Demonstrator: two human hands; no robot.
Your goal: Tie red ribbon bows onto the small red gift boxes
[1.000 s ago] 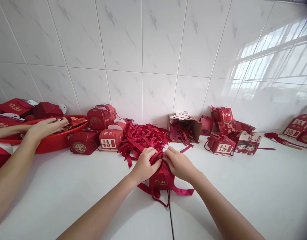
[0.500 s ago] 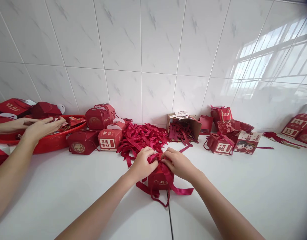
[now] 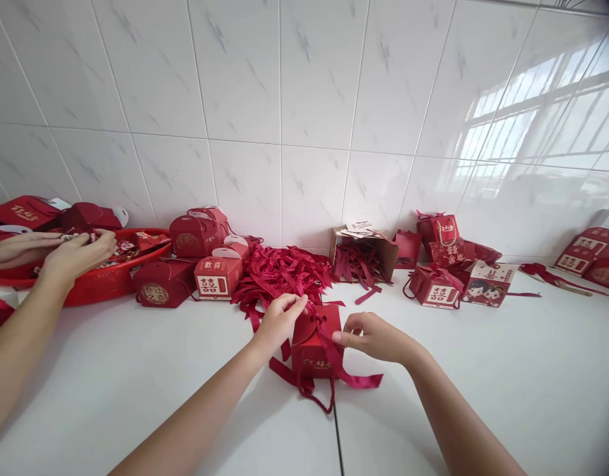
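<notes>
A small red gift box (image 3: 302, 334) with gold lettering stands on the white table, a rope handle (image 3: 320, 398) hanging down its front. Dark red ribbon (image 3: 334, 354) passes through the holes in its top, and one tail trails off to the right. My left hand (image 3: 279, 324) pinches ribbon at the box's top left edge, thumb and forefinger together. At the box's right side, my right hand (image 3: 378, 337) has its fingers curled and its thumb tip at the ribbon tail. Behind the box lies a heap of red ribbons (image 3: 287, 271).
Another person's hands (image 3: 81, 254) hold small wrapped pieces over a red basin (image 3: 100, 284) at left. Red boxes (image 3: 219, 277) stand beside it. A cardboard box (image 3: 386, 254) of ribbons sits at the wall; finished-looking boxes (image 3: 436, 287) stand right of it.
My right hand has moved from the top of the box to its right side, lower down. My left hand has shifted slightly, and the box's holed top now shows. The other person's fingers have drawn in.
</notes>
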